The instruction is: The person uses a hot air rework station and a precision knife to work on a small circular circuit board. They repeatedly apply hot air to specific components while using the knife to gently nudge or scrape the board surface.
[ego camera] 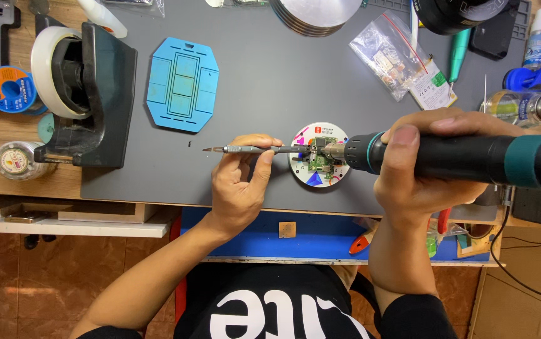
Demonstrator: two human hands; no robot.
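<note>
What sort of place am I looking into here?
Most likely an electronics repair bench. The right hand aims a hot-air tool at a small circuit board on a grey work mat, while the left hand holds tweezers; a solder spool sits nearby.

The hot-air tool (471, 160) runs off the right edge; circuit board (319, 160) details too small.

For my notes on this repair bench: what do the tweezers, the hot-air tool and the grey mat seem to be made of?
The tweezers in the left hand look like bare metal: thin, grey, dull shine. The hot-air tool in the right hand seems matte black plastic with teal bands and a shiny metal nozzle. The grey mat looks like soft rubber or silicone, matte, without glare.
</note>
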